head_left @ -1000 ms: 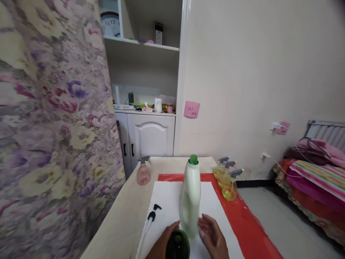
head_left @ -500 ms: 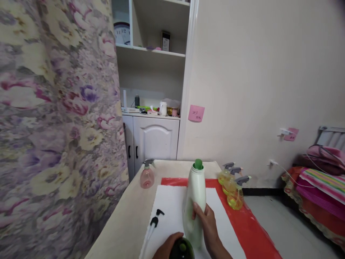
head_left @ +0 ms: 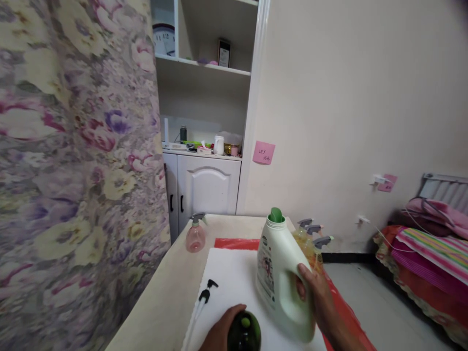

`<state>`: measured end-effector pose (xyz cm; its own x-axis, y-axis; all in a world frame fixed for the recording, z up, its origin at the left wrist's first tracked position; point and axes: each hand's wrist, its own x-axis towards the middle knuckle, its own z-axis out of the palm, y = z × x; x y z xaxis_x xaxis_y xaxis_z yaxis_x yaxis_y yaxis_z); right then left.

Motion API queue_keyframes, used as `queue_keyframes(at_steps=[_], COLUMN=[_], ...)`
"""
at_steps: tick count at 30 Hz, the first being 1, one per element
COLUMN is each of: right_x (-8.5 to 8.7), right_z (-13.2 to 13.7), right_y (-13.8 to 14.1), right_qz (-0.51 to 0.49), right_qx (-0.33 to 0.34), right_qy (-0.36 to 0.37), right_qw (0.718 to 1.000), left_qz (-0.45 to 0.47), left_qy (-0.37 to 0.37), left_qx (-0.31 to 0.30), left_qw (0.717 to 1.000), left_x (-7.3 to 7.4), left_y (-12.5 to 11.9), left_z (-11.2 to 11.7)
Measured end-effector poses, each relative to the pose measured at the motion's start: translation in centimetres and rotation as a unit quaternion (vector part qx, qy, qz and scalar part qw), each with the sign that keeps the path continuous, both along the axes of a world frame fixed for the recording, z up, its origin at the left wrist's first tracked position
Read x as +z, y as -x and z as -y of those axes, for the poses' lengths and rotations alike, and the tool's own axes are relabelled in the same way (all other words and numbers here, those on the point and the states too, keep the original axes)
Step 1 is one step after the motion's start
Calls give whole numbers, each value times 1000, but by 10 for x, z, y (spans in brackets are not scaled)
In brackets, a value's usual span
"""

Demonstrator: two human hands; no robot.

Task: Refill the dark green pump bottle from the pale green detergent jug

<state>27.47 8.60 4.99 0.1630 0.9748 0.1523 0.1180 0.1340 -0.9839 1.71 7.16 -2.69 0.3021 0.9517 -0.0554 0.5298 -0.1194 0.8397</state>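
Note:
My right hand (head_left: 316, 300) is wrapped round the handle of a large pale green detergent jug (head_left: 280, 273) with a green cap, which is lifted and tilted to the right above the white sheet (head_left: 226, 278). My left hand (head_left: 219, 334) grips a dark green bottle (head_left: 244, 333) at the bottom edge of the view; its open neck faces up. A black pump head with a tube (head_left: 204, 295) lies on the white sheet to the left of the bottle.
A pink spray bottle (head_left: 195, 234) stands at the table's far left. Yellow spray bottles (head_left: 310, 241) stand on the red cloth (head_left: 234, 243) behind the jug. A floral curtain (head_left: 73, 170) hangs at left, a white cabinet (head_left: 204, 183) behind, a bed (head_left: 427, 248) at right.
My right hand went from open beside the upright jug to gripping its handle. The jug has been lifted, turned and tilted to the right. My left hand has stayed on the dark bottle.

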Motion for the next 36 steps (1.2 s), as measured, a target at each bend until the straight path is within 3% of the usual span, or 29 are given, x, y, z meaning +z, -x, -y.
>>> queue_keyframes(at_steps=[7, 13, 21, 27, 36], right_x=[21, 30, 44, 55, 61], right_z=[36, 65, 78, 82, 78], right_y=[-58, -85, -89, -83, -76], right_qz=[143, 229, 295, 352, 401], right_qx=[46, 116, 153, 166, 175], right_qy=[66, 137, 186, 209, 206], right_qw=[986, 957, 924, 897, 875], left_qz=[32, 30, 104, 226, 286], left_qy=[4, 2, -1, -44, -69], left_qx=[-3, -24, -32, -20, -1], left_qw=[999, 999, 994, 973, 956], left_x=[-11, -4, -10, 0, 2], left_y=[-17, -31, -30, -26, -40], left_z=[-2, 2, 0, -2, -8])
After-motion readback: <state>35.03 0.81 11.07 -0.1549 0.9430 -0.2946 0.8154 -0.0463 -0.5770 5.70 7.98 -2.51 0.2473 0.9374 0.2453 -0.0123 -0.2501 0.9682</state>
